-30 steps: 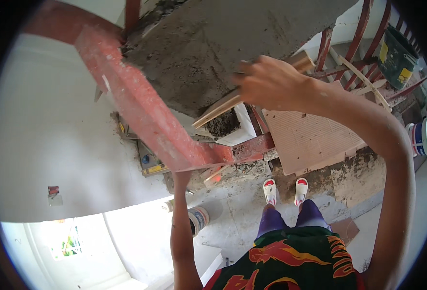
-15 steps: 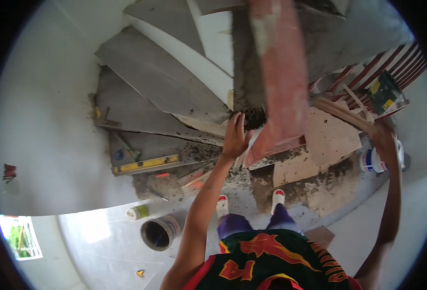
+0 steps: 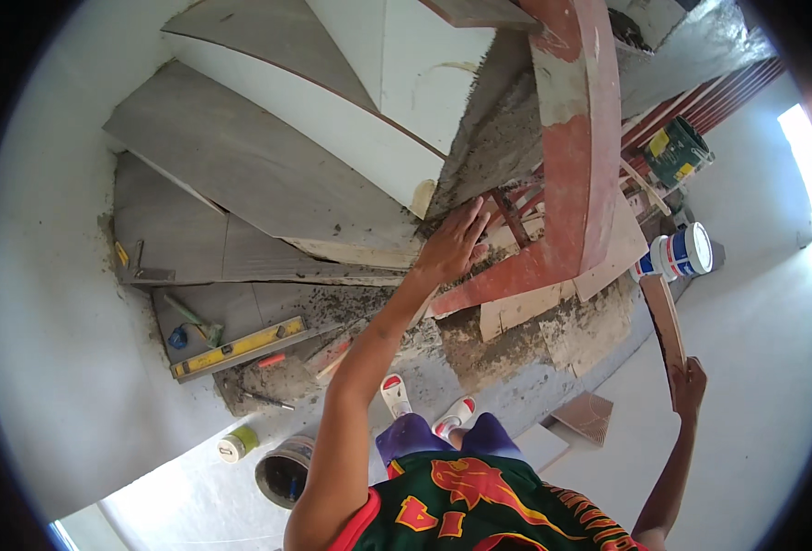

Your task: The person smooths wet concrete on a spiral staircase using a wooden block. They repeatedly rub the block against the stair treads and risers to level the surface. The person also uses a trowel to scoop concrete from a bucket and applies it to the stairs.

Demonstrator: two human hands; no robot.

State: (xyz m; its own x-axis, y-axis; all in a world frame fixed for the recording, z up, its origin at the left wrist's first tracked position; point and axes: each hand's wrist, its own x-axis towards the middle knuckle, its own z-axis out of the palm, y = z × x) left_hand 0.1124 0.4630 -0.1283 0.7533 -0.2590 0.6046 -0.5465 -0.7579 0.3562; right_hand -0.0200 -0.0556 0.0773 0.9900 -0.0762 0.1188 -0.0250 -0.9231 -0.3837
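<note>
My left hand (image 3: pixel 450 248) rests, fingers stretched out, at the narrow inner end of the grey stair treads (image 3: pixel 277 174), beside the red-painted stair stringer (image 3: pixel 582 174). It holds nothing that I can see. Out to the right, my right hand (image 3: pixel 688 387) grips the lower end of a narrow brown strip with a paler edge (image 3: pixel 665 321), whether wood or cut tile I cannot tell. The strip stands almost upright in view, below a white and blue bucket (image 3: pixel 686 252). Crumbled mortar lies on the treads near my left hand.
A yellow spirit level (image 3: pixel 239 349) and a hammer-like tool (image 3: pixel 195 321) lie on a lower tread. A dark bucket (image 3: pixel 284 473) and a green-and-white container (image 3: pixel 238 444) stand on the floor. A green bucket (image 3: pixel 677 151) stands by red bars. Loose tile pieces (image 3: pixel 585 418) lie on the floor.
My right hand has swung down and toward me with the strip, away from the stringer and the tiles. My left hand stays by the treads. The whole view has shifted.
</note>
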